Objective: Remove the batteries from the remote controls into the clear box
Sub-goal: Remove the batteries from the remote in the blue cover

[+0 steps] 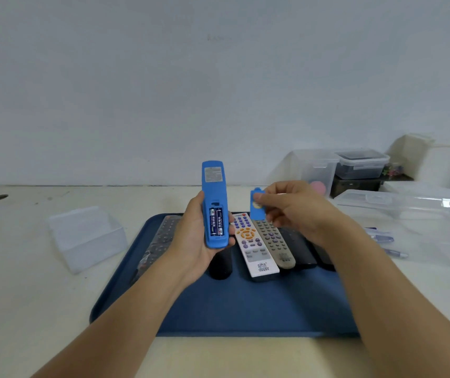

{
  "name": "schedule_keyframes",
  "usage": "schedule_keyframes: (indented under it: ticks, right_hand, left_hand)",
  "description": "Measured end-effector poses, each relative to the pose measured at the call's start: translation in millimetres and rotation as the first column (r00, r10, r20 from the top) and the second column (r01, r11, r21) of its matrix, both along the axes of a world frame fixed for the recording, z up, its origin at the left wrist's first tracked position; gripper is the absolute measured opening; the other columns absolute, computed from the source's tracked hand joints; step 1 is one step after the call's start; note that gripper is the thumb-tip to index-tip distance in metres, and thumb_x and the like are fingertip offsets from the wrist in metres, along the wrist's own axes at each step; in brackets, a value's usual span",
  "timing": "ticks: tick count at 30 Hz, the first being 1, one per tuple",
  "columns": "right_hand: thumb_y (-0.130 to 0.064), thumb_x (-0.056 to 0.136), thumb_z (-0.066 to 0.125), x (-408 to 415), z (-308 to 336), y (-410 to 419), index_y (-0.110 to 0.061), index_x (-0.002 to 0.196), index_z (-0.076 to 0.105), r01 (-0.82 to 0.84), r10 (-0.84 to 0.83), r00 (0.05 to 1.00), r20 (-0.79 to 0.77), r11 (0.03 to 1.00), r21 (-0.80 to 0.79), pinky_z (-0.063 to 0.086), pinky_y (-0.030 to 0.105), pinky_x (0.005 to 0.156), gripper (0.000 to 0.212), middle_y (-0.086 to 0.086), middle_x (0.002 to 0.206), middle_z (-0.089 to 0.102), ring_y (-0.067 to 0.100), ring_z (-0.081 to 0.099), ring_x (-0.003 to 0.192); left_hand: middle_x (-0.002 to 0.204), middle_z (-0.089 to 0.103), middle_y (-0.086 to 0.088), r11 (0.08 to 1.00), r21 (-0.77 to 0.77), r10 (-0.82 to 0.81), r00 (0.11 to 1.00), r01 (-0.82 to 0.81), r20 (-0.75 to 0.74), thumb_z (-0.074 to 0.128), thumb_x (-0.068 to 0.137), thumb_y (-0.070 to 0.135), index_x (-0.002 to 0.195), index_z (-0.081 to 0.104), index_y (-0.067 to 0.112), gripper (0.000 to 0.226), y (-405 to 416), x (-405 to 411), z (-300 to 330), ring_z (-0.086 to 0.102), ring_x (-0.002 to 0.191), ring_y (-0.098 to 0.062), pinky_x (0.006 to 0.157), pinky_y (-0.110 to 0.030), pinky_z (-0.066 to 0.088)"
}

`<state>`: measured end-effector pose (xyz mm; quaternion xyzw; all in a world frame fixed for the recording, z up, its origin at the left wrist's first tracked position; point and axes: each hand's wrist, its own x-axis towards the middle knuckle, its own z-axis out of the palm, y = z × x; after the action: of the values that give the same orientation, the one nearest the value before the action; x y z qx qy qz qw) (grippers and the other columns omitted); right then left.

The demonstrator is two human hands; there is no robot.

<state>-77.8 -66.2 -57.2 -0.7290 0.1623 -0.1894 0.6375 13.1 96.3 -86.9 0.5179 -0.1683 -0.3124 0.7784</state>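
Note:
My left hand [191, 238] grips a blue remote [214, 186] upright above the tray, its back facing me. The battery bay is uncovered and two blue batteries [216, 222] sit side by side in it. My right hand [292, 205] pinches the remote's small blue battery cover [257, 204] between thumb and fingers, just right of the remote. An open clear box [87, 236] stands on the table left of the tray.
A dark blue tray [245, 309] holds several other remotes: a white one [253, 246], a beige one [274, 242], and dark ones on either side. Clear lidded containers [360, 163] and a flat clear lid [398, 200] lie at the right, with pens [384, 238] beside the tray.

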Motion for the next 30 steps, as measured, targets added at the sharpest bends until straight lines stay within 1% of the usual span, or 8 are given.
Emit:
schedule_keyframes:
  ticks: [7,10,12,16,19,22,27,30]
  right_hand:
    - [-0.018,0.084,0.079,-4.3,-5.7,-10.2,-0.009,0.076,0.064,-0.089,0.074,0.981,-0.179,0.993,-0.082,0.042,0.017,0.041,0.019,0.002,0.056,0.064,0.007,0.056,0.046]
    - [-0.022,0.080,0.083,-2.7,-11.8,-9.5,-0.010,0.079,0.071,-0.034,-0.117,0.944,-0.309,0.895,-0.444,0.045,0.020,0.049,0.017,0.002,0.071,0.073,0.009,0.062,0.056]
    - [-0.020,0.080,0.082,0.1,-11.5,-6.8,-0.015,0.081,0.071,0.141,-0.263,0.959,-0.101,0.759,-0.635,0.046,0.019,0.058,0.013,-0.002,0.079,0.073,0.006,0.063,0.065]
    - [-0.008,0.078,0.077,3.4,-0.8,21.7,-0.020,0.079,0.066,0.226,-0.071,0.953,0.293,0.811,-0.539,0.048,0.012,0.058,0.016,-0.011,0.077,0.069,-0.001,0.063,0.064]
    - [-0.002,0.077,0.072,5.5,-3.9,45.2,-0.020,0.079,0.064,0.171,0.052,0.947,0.315,0.751,-0.638,0.044,0.009,0.054,0.020,-0.012,0.074,0.066,-0.002,0.060,0.059]
    - [0.000,0.080,0.069,8.8,-10.1,53.0,-0.019,0.083,0.064,0.160,0.064,0.953,0.295,0.722,-0.674,0.043,0.009,0.054,0.020,-0.010,0.075,0.064,-0.003,0.057,0.060]
    - [-0.003,0.085,0.066,13.1,-15.2,55.1,-0.020,0.088,0.064,0.137,0.055,0.966,0.252,0.719,-0.681,0.041,0.009,0.053,0.017,-0.008,0.081,0.064,-0.002,0.057,0.059]
    - [-0.006,0.089,0.062,14.3,-16.9,55.4,-0.021,0.092,0.064,0.127,0.055,0.975,0.217,0.665,-0.736,0.042,0.011,0.056,0.016,-0.008,0.084,0.065,-0.001,0.057,0.062]
  left_hand:
    - [0.075,0.062,-0.009,0.998,-0.008,-0.058,0.997,0.058,0.043,0.031,0.105,0.047,0.104,0.062,0.011,0.047,2.1,-4.4,0.0,0.059,0.058,-0.017,0.052,-0.029,0.050]
    - [0.076,0.064,-0.009,0.997,-0.014,-0.073,0.996,0.073,0.044,0.032,0.105,0.044,0.108,0.060,0.011,0.043,2.3,-6.1,1.8,0.058,0.062,-0.019,0.057,-0.031,0.049]
    - [0.077,0.065,-0.009,0.997,-0.023,-0.074,0.997,0.075,0.034,0.033,0.105,0.041,0.112,0.059,0.011,0.040,2.6,-7.1,3.4,0.057,0.066,-0.020,0.061,-0.033,0.049]
    - [0.088,0.061,-0.011,0.994,-0.062,-0.086,0.996,0.085,-0.017,0.035,0.106,0.040,0.122,0.059,0.010,0.041,2.6,-5.7,4.0,0.058,0.076,-0.020,0.069,-0.037,0.053]
    - [0.100,0.064,-0.009,0.987,-0.094,-0.131,0.991,0.129,-0.007,0.032,0.108,0.040,0.135,0.058,0.013,0.046,4.0,-4.4,3.7,0.063,0.082,-0.018,0.073,-0.036,0.054]
    - [0.109,0.072,-0.003,0.975,-0.130,-0.182,0.983,0.179,-0.006,0.027,0.109,0.041,0.136,0.057,0.019,0.046,4.9,-4.6,4.2,0.072,0.089,-0.015,0.074,-0.035,0.058]
    - [0.097,0.072,0.002,0.976,-0.133,-0.178,0.984,0.175,-0.016,0.023,0.109,0.042,0.146,0.049,0.019,0.051,3.0,-3.1,0.3,0.072,0.083,-0.013,0.073,-0.037,0.059]
    - [0.112,0.072,-0.003,0.979,-0.111,-0.173,0.985,0.171,-0.013,0.022,0.109,0.043,0.146,0.050,0.023,0.050,2.7,-3.0,-1.1,0.072,0.094,-0.016,0.078,-0.040,0.059]
